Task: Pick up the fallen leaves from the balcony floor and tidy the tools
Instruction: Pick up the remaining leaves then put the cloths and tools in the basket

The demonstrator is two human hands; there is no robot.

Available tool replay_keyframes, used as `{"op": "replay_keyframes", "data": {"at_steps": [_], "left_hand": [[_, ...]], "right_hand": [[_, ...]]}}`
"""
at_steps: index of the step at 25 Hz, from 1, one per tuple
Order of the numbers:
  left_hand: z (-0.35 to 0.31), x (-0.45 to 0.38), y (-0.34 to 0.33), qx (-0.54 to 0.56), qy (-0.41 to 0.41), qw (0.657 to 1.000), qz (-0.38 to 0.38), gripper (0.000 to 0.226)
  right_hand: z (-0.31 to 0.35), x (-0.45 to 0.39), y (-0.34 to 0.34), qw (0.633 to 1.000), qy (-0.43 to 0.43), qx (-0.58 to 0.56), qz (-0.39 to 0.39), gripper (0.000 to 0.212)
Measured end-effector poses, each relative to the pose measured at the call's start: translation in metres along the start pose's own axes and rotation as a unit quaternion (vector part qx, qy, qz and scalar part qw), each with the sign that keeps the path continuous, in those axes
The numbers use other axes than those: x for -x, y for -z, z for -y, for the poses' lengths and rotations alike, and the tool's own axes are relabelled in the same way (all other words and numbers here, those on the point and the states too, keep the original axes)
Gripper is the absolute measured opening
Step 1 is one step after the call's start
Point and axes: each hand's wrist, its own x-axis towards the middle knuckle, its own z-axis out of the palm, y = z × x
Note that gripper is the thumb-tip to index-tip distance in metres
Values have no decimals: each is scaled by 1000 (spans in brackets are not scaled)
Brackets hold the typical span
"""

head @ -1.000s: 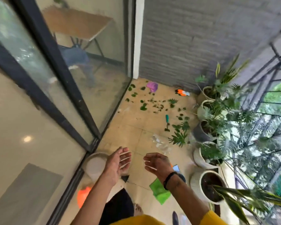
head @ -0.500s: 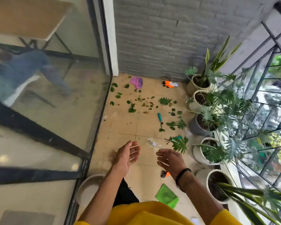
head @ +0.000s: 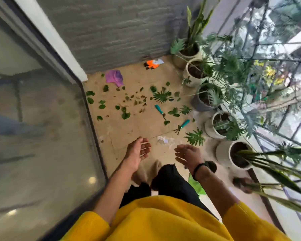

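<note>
Balcony floor (head: 129,129) strewn with fallen leaves (head: 123,103).
Both hands empty, fingers loosely spread: left hand (head: 137,153), right hand (head: 188,156); leaves and two teal tools (head: 159,109) lie at twelve o'clock, well apart from them.

Left side: the glass door (head: 42,136) walls me in along the whole floor edge.
Right side: a row of potted plants (head: 205,98) lines the railing (head: 285,119); their fronds overhang the floor.
Far end: the grey brick wall (head: 111,32) closes it off.
Ahead of my hands: bare tile (head: 129,131) between my left hand (head: 137,153), my right hand (head: 188,156) and the leaves.
Floor clutter beyond: scattered leaves (head: 125,115), a teal trowel (head: 161,113), a teal hand rake (head: 182,126), a purple cloth (head: 115,77), orange gloves (head: 152,64).
</note>
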Motion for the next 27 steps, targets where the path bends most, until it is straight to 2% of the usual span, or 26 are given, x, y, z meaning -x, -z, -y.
{"op": "replay_keyframes", "data": {"at_steps": [3,6,10,13,17,19,20,21,22,24,26,27], "left_hand": [[-37,-25,-35,-70,26,997,25,32],[-65,-57,-58,-69,57,995,33,31],[-73,-163,-89,-132,82,988,25,26],[-59,-269,-109,-194,96,976,27,26],[-17,-459,-147,-280,97,951,86,27],[10,-561,-169,-334,64,934,109,23],[20,-604,-178,-367,30,922,118,21],[29,-643,-184,-417,-19,900,128,21],[41,-685,-186,-482,-80,861,144,20],[58,-753,-183,-610,-206,746,171,25],[69,-802,-175,-672,-300,656,171,39],[73,-818,-170,-676,-333,634,172,44]], "right_hand": [[24,-27,0,997,-13,-66,-23,18],[34,-68,-2,994,-40,-98,-41,14],[24,-177,-3,992,-79,-75,-65,10],[5,-291,-9,997,-46,24,-64,14],[-47,-491,-12,979,10,190,-73,13],[-77,-594,-5,957,26,265,-113,6],[-89,-637,2,946,27,284,-152,14],[-99,-673,9,938,28,285,-195,26],[-113,-712,15,930,30,276,-240,40],[-138,-773,27,919,48,244,-305,65],[-157,-812,32,918,74,195,-338,77],[-163,-824,32,914,92,189,-347,78]]}}
